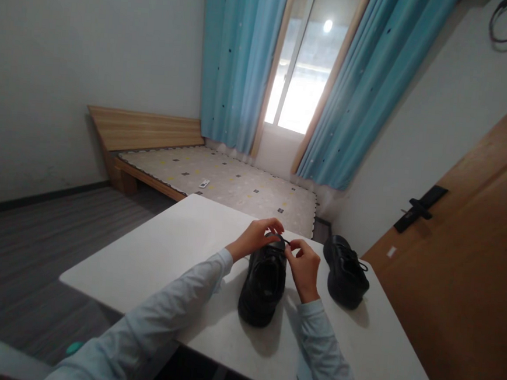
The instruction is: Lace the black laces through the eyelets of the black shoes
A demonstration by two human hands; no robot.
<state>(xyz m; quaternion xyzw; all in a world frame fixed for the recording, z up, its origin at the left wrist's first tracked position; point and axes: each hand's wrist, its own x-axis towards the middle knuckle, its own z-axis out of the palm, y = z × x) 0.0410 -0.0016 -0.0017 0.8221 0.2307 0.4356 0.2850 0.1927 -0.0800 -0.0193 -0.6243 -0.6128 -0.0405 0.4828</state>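
A black lace-up shoe (259, 296) stands on the white table in front of me, its heel toward me and its toe pointing away. My left hand (261, 234) reaches over the front of the shoe from the left, fingers bent near the lacing; what its fingertips hold is hidden. On the right side of the shoe, my right hand (304, 265) pinches a dark shoelace (286, 242) between thumb and finger. A second black shoe (345, 276) with a looped lace rests farther right on the table, apart from both hands.
The white table (152, 252) spreads left and right of the shoe. Behind it is a bed (236, 183) with a patterned mattress and a small white object (204, 184) on it. Blue curtains (241, 60) flank a window. A wooden door (464, 242) is at the right.
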